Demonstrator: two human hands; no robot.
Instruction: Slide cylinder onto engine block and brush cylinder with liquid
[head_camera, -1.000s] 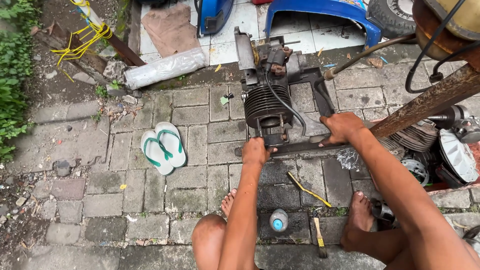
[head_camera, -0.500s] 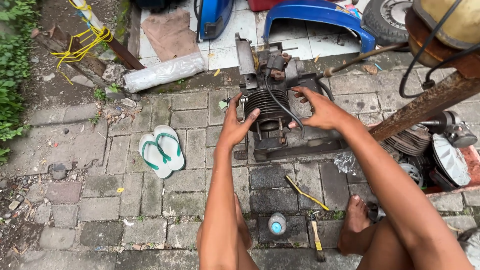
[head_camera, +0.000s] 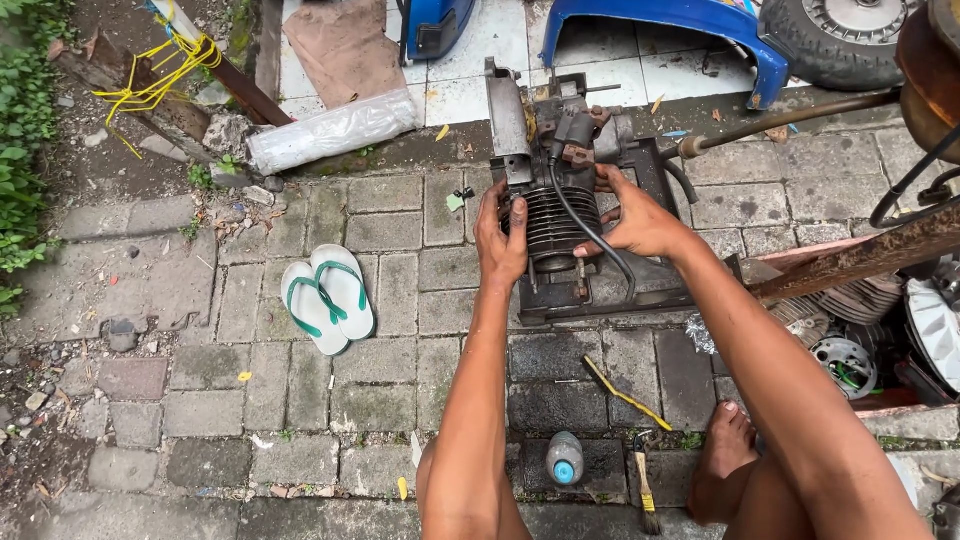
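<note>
Engine (head_camera: 560, 225) sits on a dark base (head_camera: 640, 290) on the paving. Left hand (head_camera: 500, 240) and right hand (head_camera: 640, 222) flank it, fingers clamped on the finned cylinder. Blue-capped bottle (head_camera: 565, 458) lies near the knees.

My only view is the head camera, looking steeply down and forward from above my squatting knees. It sits close over the paving (head_camera: 300, 400), with the engine (head_camera: 560, 225) at arm's reach in the upper centre and both forearms running in from the bottom edge.
</note>
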